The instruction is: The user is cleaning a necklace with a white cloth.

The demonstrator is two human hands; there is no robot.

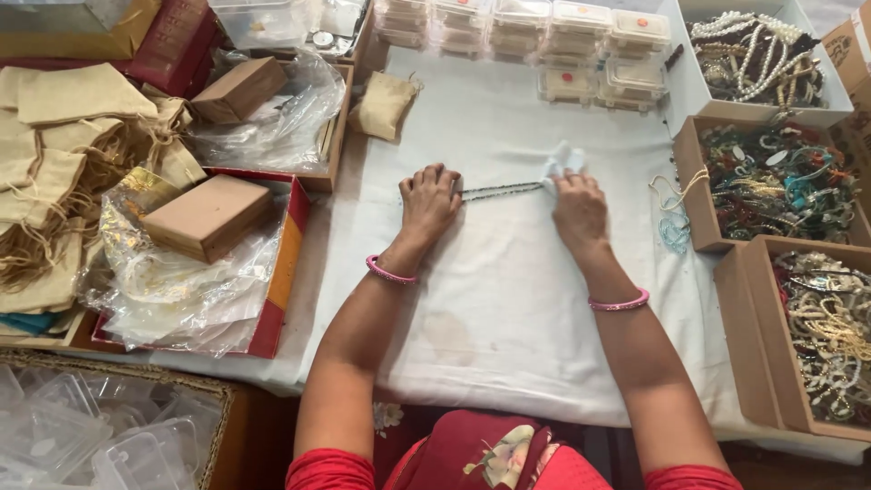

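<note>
Lying in a taut straight line on the white cloth of the tabletop [508, 299], a thin dark beaded chain [502, 190] runs between the two hands, its beads small and dull with a few paler flecks. The left hand [429, 198] rests knuckles up, its grip closed down on the chain's left end and pressing it to the cloth. The right hand [579, 207] lies the same way, its grip pinched shut on a crumpled white wipe [562, 162] at the chain's right end. Both forearms reach forward from red sleeves, each wrist ringed by a pink bangle [390, 271].

Around them, in the same head view, open cardboard boxes [697, 195] on the right hold tangled bead strings and bracelets, glossy and many-coloured. Stacked clear plastic cases [581, 36] stand along the far edge. A small beige fabric pouch [385, 104] lies beyond the left hand, well apart from it. On the left, flat tan boxes [209, 216] sit on crinkled clear film beside a heap of drawstring pouches [54, 163]
</note>
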